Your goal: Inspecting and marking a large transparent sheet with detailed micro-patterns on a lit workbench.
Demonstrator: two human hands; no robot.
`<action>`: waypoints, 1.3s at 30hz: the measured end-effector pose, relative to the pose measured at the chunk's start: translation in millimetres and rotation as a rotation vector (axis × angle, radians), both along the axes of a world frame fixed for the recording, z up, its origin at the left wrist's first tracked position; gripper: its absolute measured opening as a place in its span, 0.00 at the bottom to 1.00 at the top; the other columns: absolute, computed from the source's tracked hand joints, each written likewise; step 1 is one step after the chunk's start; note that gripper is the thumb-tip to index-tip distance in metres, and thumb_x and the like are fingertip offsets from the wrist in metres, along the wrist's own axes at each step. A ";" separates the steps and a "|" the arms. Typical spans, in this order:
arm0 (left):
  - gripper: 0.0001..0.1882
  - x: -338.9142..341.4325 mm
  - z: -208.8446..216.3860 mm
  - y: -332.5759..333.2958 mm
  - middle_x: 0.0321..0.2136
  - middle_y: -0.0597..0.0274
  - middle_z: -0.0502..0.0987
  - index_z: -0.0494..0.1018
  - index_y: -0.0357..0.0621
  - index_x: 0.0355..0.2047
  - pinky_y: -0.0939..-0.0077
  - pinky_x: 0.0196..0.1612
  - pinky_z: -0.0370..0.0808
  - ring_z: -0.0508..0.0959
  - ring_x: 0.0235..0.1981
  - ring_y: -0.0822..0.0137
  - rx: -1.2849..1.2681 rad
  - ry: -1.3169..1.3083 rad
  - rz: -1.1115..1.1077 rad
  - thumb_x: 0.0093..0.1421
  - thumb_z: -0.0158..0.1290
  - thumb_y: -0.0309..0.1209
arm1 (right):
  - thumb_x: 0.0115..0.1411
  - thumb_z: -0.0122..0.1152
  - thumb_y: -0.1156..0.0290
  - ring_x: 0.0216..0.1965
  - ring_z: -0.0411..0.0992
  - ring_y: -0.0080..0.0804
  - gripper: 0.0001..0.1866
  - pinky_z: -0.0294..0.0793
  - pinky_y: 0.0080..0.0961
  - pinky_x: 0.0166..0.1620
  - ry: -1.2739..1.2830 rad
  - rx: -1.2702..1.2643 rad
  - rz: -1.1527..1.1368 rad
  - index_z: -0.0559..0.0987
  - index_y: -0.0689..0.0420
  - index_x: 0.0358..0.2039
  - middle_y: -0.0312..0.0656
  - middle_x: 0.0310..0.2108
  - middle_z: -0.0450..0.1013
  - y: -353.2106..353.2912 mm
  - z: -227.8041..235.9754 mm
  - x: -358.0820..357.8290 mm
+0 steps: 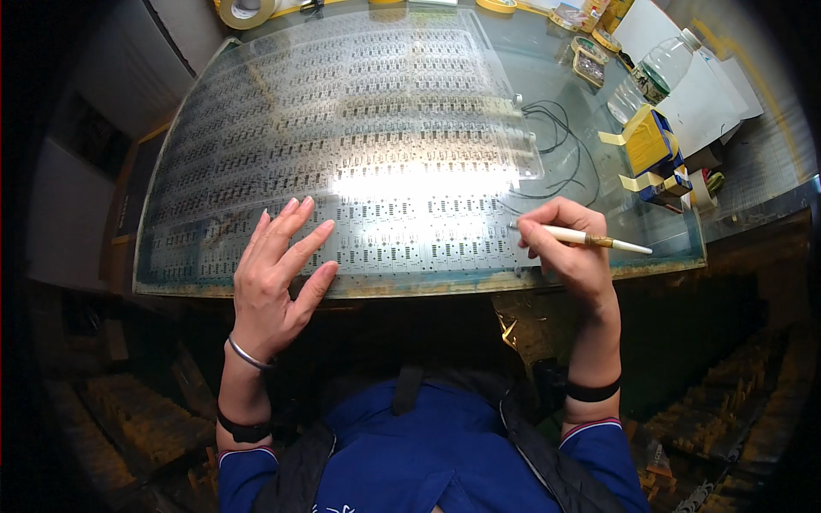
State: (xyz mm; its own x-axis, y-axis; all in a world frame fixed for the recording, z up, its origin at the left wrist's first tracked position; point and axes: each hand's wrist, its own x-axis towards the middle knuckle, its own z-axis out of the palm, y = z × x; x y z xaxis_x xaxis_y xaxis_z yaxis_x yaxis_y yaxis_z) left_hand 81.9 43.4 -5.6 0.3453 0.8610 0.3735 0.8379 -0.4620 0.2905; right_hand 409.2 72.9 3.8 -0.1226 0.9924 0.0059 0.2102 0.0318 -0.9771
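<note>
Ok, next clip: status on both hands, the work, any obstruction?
Left hand open over the patterned sheet. Right hand gripping slim white-handled tool. Bright glare washing out part of the sheet.

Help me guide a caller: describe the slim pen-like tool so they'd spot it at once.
Find the large glossy table, then the right hand near its front edge. The pen-like tool is in that hand, its tapered end pointing right. Its pale shaft with a gold-brown band sets it apart from the dark looping cable beyond.
</note>
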 end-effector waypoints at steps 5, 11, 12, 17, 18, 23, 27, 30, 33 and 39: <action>0.20 0.0 -1.6 1.1 0.54 0.52 0.71 0.75 0.47 0.49 0.52 0.62 0.58 0.67 0.59 0.53 0.032 -0.001 0.001 0.57 0.55 0.39 | 0.54 0.64 0.75 0.25 0.71 0.16 0.06 0.69 0.13 0.28 -0.051 0.063 0.030 0.79 0.64 0.27 0.36 0.23 0.76 0.1 -4.1 0.0; 0.20 -0.5 -3.6 1.8 0.54 0.52 0.70 0.75 0.47 0.49 0.52 0.62 0.58 0.67 0.59 0.53 0.032 -0.001 0.001 0.58 0.55 0.39 | 0.56 0.65 0.72 0.26 0.73 0.18 0.07 0.70 0.13 0.29 0.076 -0.014 0.178 0.80 0.63 0.31 0.37 0.23 0.76 -2.5 -1.6 7.1; 0.20 -0.2 -3.9 1.9 0.54 0.52 0.70 0.75 0.47 0.49 0.52 0.62 0.58 0.67 0.59 0.53 0.033 -0.002 0.003 0.58 0.55 0.39 | 0.56 0.64 0.72 0.25 0.72 0.17 0.07 0.69 0.12 0.27 0.078 0.002 0.125 0.80 0.63 0.32 0.38 0.24 0.76 -2.2 -1.7 6.1; 0.20 0.1 -4.7 2.4 0.55 0.52 0.70 0.75 0.46 0.49 0.52 0.62 0.57 0.67 0.59 0.52 0.031 -0.005 0.003 0.58 0.55 0.38 | 0.57 0.63 0.71 0.24 0.72 0.16 0.09 0.65 0.10 0.22 0.065 0.055 -0.006 0.79 0.63 0.35 0.40 0.25 0.77 0.0 -3.8 -0.2; 0.20 0.2 -4.2 1.8 0.55 0.52 0.70 0.74 0.46 0.50 0.52 0.63 0.56 0.66 0.59 0.52 0.023 -0.007 0.003 0.58 0.54 0.38 | 0.57 0.63 0.71 0.24 0.72 0.16 0.09 0.65 0.10 0.23 0.063 0.058 0.004 0.79 0.63 0.35 0.40 0.25 0.77 0.0 -3.3 -1.6; 0.20 -0.5 -3.7 1.1 0.55 0.52 0.70 0.75 0.47 0.50 0.52 0.63 0.57 0.67 0.59 0.52 0.027 -0.012 0.004 0.58 0.54 0.38 | 0.56 0.64 0.74 0.29 0.72 0.17 0.08 0.70 0.12 0.31 0.004 0.051 0.103 0.79 0.65 0.34 0.38 0.27 0.77 2.0 -2.2 -13.1; 0.20 -0.7 -1.2 0.0 0.54 0.53 0.71 0.75 0.47 0.49 0.52 0.62 0.59 0.68 0.58 0.53 0.049 -0.012 0.006 0.56 0.56 0.38 | 0.54 0.63 0.75 0.28 0.73 0.17 0.07 0.71 0.13 0.32 0.014 0.080 0.086 0.80 0.66 0.33 0.38 0.26 0.77 4.5 -4.1 -27.6; 0.20 -1.1 1.0 -1.9 0.54 0.53 0.71 0.75 0.47 0.48 0.52 0.62 0.59 0.68 0.58 0.53 0.048 -0.010 0.013 0.56 0.56 0.38 | 0.54 0.63 0.75 0.28 0.73 0.18 0.07 0.71 0.14 0.32 -0.024 0.053 0.099 0.80 0.65 0.32 0.38 0.25 0.77 4.7 -3.7 -25.4; 0.19 -1.8 1.1 -2.8 0.54 0.53 0.71 0.75 0.48 0.48 0.52 0.62 0.59 0.68 0.58 0.53 0.053 -0.004 0.017 0.57 0.56 0.38 | 0.53 0.64 0.75 0.27 0.73 0.17 0.07 0.71 0.14 0.31 -0.031 0.024 0.137 0.80 0.65 0.31 0.38 0.25 0.77 2.3 -1.2 -24.7; 0.19 -1.2 2.0 -2.3 0.54 0.52 0.70 0.75 0.48 0.49 0.53 0.62 0.59 0.68 0.58 0.53 0.061 -0.003 0.012 0.57 0.55 0.38 | 0.52 0.64 0.74 0.26 0.73 0.17 0.06 0.70 0.15 0.30 -0.085 0.109 0.148 0.80 0.65 0.29 0.37 0.24 0.77 -0.3 -2.2 -23.5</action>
State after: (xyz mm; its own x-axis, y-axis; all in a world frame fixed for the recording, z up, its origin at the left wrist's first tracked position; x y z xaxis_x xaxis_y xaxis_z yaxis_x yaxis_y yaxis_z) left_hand 80.7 41.0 -3.6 0.3339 0.8407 0.4263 0.8429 -0.4688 0.2643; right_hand 385.7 72.6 1.6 -0.2716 0.9576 0.0962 0.2767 0.1735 -0.9452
